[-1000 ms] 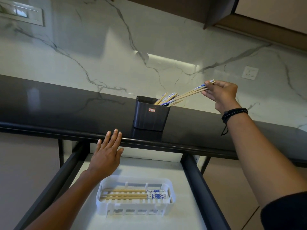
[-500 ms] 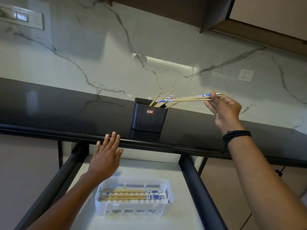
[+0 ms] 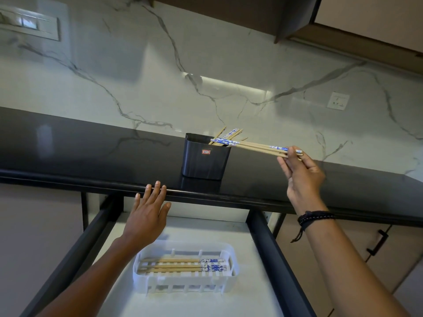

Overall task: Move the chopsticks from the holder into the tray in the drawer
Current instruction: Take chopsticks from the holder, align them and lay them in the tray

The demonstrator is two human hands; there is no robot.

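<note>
Drawing a bunch (image 3: 254,146) of chopsticks out of the holder (image 3: 203,163) looks to be the step in hand. A dark counter (image 3: 91,152) runs across the middle of the frame. Below it, lower centre, the drawer (image 3: 272,259) stands open with the white tray (image 3: 187,287) on its floor, and the laid chopsticks (image 3: 178,265) lie lengthwise inside. The holder sits at centre near the counter's front edge, with spare chopsticks (image 3: 231,133) leaning in it.

The right hand (image 3: 302,177), right of centre, pinches the bunch by one end, nearly level, its far ends over the holder's mouth. The left hand (image 3: 146,216), fingers straight and holding nothing, is at the counter edge; I cannot tell whether it touches.

Next, the bunch needs pulling clear rightward, lowering past the counter edge and laying along the tray. That edge and the left forearm near the tray may obstruct.
</note>
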